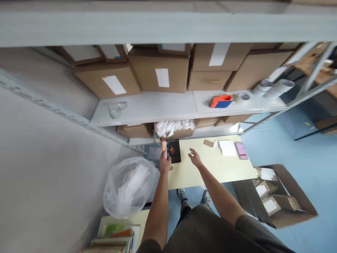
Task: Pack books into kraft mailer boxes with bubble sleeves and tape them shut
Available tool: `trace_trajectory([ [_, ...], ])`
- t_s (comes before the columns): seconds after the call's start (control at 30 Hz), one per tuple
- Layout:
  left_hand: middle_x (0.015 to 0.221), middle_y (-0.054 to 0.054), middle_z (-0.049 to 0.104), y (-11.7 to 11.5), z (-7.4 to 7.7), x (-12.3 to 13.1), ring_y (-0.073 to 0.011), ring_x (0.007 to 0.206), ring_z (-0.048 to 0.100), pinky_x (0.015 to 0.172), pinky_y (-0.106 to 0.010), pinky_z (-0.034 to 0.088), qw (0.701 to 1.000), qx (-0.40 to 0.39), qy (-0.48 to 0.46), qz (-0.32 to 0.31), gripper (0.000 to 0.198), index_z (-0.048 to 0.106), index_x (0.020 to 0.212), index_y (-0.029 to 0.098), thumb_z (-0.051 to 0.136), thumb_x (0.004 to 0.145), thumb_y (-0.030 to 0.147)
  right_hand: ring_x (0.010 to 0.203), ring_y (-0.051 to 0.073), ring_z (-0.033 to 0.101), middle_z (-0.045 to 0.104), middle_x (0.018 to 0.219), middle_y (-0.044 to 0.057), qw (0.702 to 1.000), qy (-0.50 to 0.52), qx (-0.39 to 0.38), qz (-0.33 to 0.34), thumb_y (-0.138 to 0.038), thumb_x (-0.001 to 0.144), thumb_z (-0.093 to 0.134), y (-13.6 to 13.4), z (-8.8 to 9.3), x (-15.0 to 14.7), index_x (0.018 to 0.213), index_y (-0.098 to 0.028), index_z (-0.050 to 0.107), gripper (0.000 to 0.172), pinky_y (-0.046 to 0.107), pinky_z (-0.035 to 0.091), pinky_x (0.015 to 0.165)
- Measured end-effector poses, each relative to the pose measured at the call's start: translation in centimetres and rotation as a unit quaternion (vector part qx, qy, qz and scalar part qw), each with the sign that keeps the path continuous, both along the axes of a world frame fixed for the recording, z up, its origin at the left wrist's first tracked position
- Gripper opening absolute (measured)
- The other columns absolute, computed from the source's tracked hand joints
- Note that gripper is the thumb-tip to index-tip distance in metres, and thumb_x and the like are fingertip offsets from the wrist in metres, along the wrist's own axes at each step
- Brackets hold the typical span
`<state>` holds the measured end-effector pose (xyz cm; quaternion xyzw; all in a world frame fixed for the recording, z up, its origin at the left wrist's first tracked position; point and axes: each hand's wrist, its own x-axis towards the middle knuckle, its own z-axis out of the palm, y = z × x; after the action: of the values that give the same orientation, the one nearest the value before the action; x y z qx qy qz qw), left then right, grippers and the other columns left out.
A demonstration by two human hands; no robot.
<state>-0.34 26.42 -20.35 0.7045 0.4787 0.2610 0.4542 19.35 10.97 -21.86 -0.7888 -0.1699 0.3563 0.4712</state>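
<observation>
My left hand grips the lower left edge of a dark book with an orange strip down its left side. The book lies at the left end of a pale yellow table. To its right, my right hand hovers over the tabletop with its fingers apart and nothing in them. Farther right on the table are a small brown cardboard piece, a white sheet or pad and a pink-purple item, blurred out.
A shelf behind the table bears cardboard boxes, tape rolls, an orange-blue tape dispenser and glasses. A clear bag of white waste stands left, a carton of parcels right. Books are stacked at lower left.
</observation>
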Motion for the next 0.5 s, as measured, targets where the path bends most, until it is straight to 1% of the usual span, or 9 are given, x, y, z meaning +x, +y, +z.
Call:
trace_trajectory([
  [0.1,0.154,-0.015,0.063,-0.6,2.6,3.3,-0.032,0.152,0.052,0.132,-0.051,0.036,0.999,0.047,-0.01,-0.015,0.056,0.066,0.144,0.022,0.066,0.089,0.019,0.134,0.033,0.067,0.067,0.152,0.011,0.998,-0.05,0.034,-0.034,-0.044,0.089,0.072,-2.6,3.0,2.6,0.139,-0.03,0.071,0.052,0.05,0.058,0.11],
  [0.17,0.157,-0.014,0.061,-1.2,4.6,5.8,-0.0318,0.154,0.05,0.133,-0.05,0.036,0.997,0.067,-0.024,-0.041,0.055,0.066,0.146,0.023,0.064,0.091,0.02,0.135,0.033,0.067,0.067,0.152,0.011,0.994,-0.079,0.053,-0.062,-0.045,0.09,0.069,-4.5,4.9,4.5,0.139,-0.029,0.07,0.052,0.051,0.058,0.11],
  [0.3,0.158,-0.011,0.062,-2.9,8.5,11.1,-0.0307,0.154,0.051,0.134,-0.05,0.035,0.989,0.09,-0.051,-0.104,0.055,0.065,0.149,0.027,0.064,0.094,0.023,0.133,0.035,0.066,0.071,0.144,0.015,0.982,-0.123,0.076,-0.122,-0.048,0.089,0.068,-8.5,7.7,8.5,0.138,-0.025,0.071,0.054,0.054,0.058,0.108],
  [0.4,0.16,-0.011,0.061,-4.5,11.1,15.1,-0.0309,0.152,0.054,0.13,-0.05,0.042,0.982,0.083,-0.079,-0.148,0.056,0.062,0.153,0.028,0.063,0.096,0.025,0.135,0.035,0.065,0.071,0.144,0.015,0.972,-0.147,0.095,-0.155,-0.049,0.088,0.068,-11.1,9.4,11.6,0.139,-0.026,0.071,0.056,0.054,0.057,0.109],
  [0.5,0.159,-0.014,0.061,-6.1,13.4,19.0,-0.0306,0.143,0.062,0.119,-0.048,0.053,0.979,0.055,-0.101,-0.17,0.058,0.059,0.156,0.026,0.061,0.098,0.025,0.138,0.034,0.064,0.07,0.147,0.013,0.967,-0.179,0.103,-0.149,-0.045,0.09,0.065,-12.6,11.4,15.3,0.141,-0.027,0.071,0.055,0.054,0.055,0.112],
])
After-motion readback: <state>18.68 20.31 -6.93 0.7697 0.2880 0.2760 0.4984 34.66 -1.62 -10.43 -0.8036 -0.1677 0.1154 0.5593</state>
